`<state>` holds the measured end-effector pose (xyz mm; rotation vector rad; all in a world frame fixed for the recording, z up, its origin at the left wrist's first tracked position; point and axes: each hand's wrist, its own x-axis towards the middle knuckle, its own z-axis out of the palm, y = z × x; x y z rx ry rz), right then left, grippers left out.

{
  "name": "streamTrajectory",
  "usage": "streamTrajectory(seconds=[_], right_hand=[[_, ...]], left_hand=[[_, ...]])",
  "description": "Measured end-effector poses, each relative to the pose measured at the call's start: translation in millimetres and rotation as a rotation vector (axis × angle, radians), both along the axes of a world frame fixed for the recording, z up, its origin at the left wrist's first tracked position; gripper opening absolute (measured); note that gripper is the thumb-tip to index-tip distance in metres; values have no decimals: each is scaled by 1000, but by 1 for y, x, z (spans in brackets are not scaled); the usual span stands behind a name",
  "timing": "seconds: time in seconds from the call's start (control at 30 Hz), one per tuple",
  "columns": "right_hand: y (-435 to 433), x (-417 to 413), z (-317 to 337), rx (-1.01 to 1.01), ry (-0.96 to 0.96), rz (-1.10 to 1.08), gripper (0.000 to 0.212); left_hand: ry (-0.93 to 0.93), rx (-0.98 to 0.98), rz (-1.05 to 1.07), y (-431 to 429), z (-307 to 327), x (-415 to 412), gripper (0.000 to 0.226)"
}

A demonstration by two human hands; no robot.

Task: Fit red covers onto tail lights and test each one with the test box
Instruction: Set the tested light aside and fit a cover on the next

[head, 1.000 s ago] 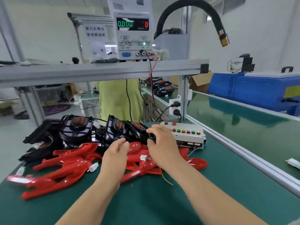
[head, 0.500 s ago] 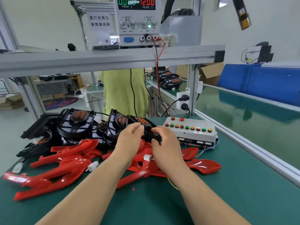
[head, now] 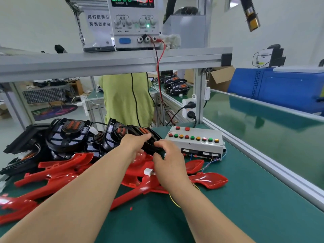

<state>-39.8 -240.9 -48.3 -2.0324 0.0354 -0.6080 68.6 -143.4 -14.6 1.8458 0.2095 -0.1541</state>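
Head view: we see the left hand (head: 135, 143) and right hand (head: 169, 160) both grasping a black tail light (head: 142, 131) mid-desk (head: 245, 199), beyond strewn red covers (head: 70, 165), the test box (head: 196, 142) just right.

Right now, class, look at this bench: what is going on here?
A person grips a black plastic tail-light housing with the left hand and right hand, at the right end of a black pile. Glossy red plastic covers lie loose on the green mat in front. The white test box with coloured buttons sits untouched to the right.
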Motion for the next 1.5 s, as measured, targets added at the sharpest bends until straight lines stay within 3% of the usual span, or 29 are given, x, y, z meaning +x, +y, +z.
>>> streamTrajectory(seconds=[0.13,0.33,0.5,0.83,0.93,1.1,1.27,1.37,1.5], right_hand=[[-1,-1,1,42,8,-2,36],[0,-1,0,69,40,10,36],[-1,-3,0,103,71,12,37],[-2,-6,2,113,107,15,37],[-4,-6,5,146,93,10,27],[7,-12,10,468,185,178,47],[17,-15,11,916,323,535,59],[21,-16,10,1092,305,604,55],[19,-16,11,1171,247,593,47]], left_hand=[[97,-52,30,-5,-5,15,29],[80,2,29,-6,-5,23,31],[38,-21,104,-6,-9,28,17],[-105,-273,109,10,-1,9,14],[-159,-388,91,14,2,-12,13],[-258,-478,46,30,0,-60,13],[-328,-521,-11,41,-7,-105,13],[-316,-519,-60,47,-12,-121,11],[-212,-517,-160,60,-17,-132,10]])
